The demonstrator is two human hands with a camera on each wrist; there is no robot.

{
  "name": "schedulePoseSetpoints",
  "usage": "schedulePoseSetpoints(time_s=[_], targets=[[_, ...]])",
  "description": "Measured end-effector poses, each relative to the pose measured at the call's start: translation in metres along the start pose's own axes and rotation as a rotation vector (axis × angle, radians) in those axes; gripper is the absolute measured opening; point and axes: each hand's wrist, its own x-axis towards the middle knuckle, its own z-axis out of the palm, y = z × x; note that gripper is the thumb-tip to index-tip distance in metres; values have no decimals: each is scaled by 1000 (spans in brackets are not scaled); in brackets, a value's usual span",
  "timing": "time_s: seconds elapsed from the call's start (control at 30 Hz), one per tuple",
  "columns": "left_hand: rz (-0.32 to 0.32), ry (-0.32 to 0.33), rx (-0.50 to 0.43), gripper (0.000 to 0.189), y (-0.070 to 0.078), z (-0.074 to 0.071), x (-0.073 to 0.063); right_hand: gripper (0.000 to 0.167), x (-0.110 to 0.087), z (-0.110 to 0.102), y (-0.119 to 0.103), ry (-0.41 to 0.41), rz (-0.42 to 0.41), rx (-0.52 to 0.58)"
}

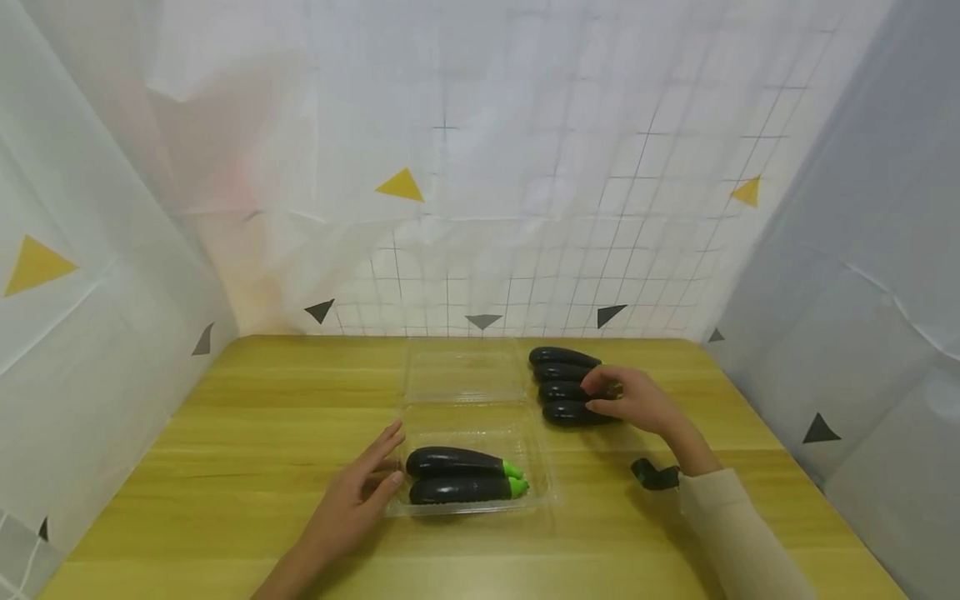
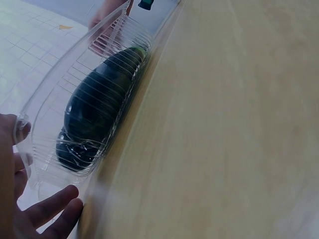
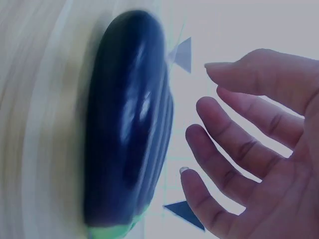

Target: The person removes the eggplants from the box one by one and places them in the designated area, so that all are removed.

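Note:
Two dark purple eggplants (image 1: 453,489) with green stem ends lie side by side in a clear plastic clamshell box (image 1: 547,492). Its lid (image 1: 465,371) is folded back, away from me. My left hand (image 1: 348,500) is at the box's left edge, fingers spread and lightly bent; in the left wrist view, fingertips (image 2: 22,132) show at the rim. Several more eggplants (image 1: 566,413) lie in a row at the right. Over their stem ends hovers my right hand (image 1: 637,400); the right wrist view shows its loosely bent fingers (image 3: 229,134) apart from the nearest eggplant (image 3: 122,124).
The wooden table (image 1: 255,433) is bounded by white sheeting (image 1: 480,167) at the back and both sides, marked with yellow and dark triangles. A small black device (image 1: 654,475) shows at my right wrist.

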Motion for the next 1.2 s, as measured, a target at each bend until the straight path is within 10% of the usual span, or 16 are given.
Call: schedulePoseSetpoints(time_s=[1.2], targets=[[0, 4, 8, 52, 1, 0, 0, 19, 4, 35, -70, -58, -206, 153]])
